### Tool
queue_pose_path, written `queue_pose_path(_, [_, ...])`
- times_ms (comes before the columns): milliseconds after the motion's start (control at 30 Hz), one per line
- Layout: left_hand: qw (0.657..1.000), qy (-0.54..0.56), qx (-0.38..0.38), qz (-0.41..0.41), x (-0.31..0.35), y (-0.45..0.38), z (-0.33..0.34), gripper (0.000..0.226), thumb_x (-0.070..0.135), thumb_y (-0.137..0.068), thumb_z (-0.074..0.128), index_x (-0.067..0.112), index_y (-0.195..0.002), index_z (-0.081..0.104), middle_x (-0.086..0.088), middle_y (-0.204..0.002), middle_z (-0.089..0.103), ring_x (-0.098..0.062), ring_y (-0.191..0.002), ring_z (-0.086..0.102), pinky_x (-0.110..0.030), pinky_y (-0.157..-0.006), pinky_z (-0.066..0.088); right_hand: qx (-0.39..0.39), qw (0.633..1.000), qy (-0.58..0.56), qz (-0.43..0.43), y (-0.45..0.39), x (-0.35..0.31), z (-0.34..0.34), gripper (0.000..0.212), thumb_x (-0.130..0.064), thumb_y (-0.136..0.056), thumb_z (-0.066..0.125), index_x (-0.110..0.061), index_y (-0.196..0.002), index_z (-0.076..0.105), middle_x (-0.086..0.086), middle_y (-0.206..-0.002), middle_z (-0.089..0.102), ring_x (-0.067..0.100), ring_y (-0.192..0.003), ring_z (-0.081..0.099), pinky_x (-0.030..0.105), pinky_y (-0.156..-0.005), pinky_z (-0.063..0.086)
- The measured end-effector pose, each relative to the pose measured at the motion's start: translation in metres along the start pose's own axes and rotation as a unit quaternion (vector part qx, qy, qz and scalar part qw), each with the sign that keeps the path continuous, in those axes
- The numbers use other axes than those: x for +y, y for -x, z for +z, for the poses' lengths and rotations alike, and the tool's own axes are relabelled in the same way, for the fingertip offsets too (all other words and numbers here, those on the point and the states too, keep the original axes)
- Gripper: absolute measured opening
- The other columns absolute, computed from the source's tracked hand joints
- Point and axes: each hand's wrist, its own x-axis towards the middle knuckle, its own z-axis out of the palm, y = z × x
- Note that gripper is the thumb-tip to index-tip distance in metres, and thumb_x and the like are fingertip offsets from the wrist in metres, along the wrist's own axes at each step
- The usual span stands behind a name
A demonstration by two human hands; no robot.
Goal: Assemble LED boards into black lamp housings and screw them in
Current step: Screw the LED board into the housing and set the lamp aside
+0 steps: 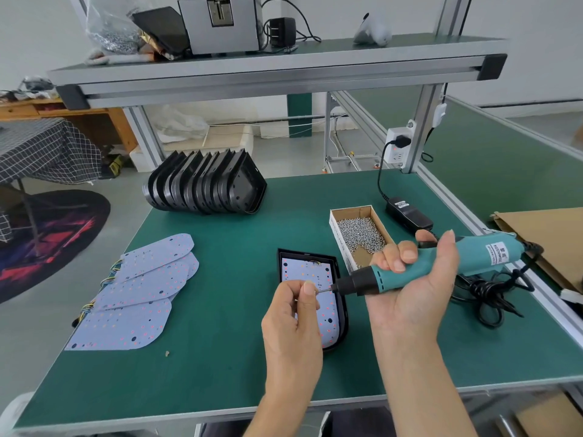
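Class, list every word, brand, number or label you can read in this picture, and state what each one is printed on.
"KEENWOOL" or similar, not sharp enough to be sure: white label on the teal electric screwdriver.
Smaller lines under it: too blurred to read.
Label on the black power adapter: too small to read.
Side print on the cardboard screw box: too blurred to read.

The right hand (pixel 416 279), palm up, curls its fingers around something; the left hand (pixel 291 313) pinches thumb against forefinger.
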Motion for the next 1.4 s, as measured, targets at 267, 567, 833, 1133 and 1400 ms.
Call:
queue_pose_path(267, [1.0,-0.021,-0.006,-0.001,-0.005,0.0,0.001,0.029,0.042,-0.105,0.048,0.026,-0.082,0.053,0.004,-0.066,0.045,-0.005,-0.059,0.032,-0.018,-0.051,0.032,-0.036,0.997,-0.067,0.002,-0.007,0.005,-0.003,0.027,-0.044,-0.102,0.058,-0.022,-0.087,0.061,-0.007,-0.061,0.043,0.011,-0.052,0.037,0.024,-0.056,0.038])
queue_pose_path(567, [1.0,-0.014,-0.012,-0.009,-0.008,-0.003,0.001,0.026,0.041,-0.104,0.051,0.035,-0.079,0.058,0.011,-0.067,0.051,-0.007,-0.055,0.035,-0.015,-0.05,0.032,-0.049,0.997,-0.056,0.009,-0.008,0.007,-0.003,0.028,-0.046,-0.102,0.058,-0.023,-0.085,0.061,-0.007,-0.06,0.044,0.011,-0.052,0.038,0.023,-0.055,0.039])
queue_pose_path(833, [0.99,-0.101,0.03,0.095,-0.01,-0.015,-0.013,0.042,0.052,-0.105,0.033,0.032,-0.114,0.069,0.026,-0.117,0.065,0.003,-0.119,0.053,-0.004,-0.092,0.035,-0.034,0.997,-0.071,0.01,-0.02,0.02,-0.005,0.03,-0.044,-0.103,0.057,-0.023,-0.082,0.063,-0.007,-0.06,0.044,0.01,-0.051,0.038,0.023,-0.055,0.038])
queue_pose_path(1133, [0.963,-0.231,-0.059,-0.125,-0.026,-0.066,-0.035,0.036,0.052,-0.091,0.063,0.025,-0.114,0.057,0.015,-0.081,0.069,-0.003,-0.09,0.062,-0.021,-0.072,0.042,0.0,1.0,-0.028,0.0,-0.048,0.05,0.011,0.028,-0.041,-0.101,0.061,-0.024,-0.08,0.063,-0.003,-0.063,0.044,0.015,-0.053,0.04,0.025,-0.055,0.038])
queue_pose_path(1400, [0.942,-0.196,-0.167,-0.215,-0.036,-0.091,-0.02,0.023,0.031,-0.081,0.068,0.011,-0.08,0.055,0.004,-0.068,0.054,-0.015,-0.052,0.043,-0.021,-0.05,0.034,-0.003,0.999,0.024,-0.022,-0.057,0.077,0.013,0.025,-0.039,-0.097,0.066,-0.021,-0.08,0.065,0.001,-0.061,0.045,0.017,-0.053,0.039,0.027,-0.053,0.035])
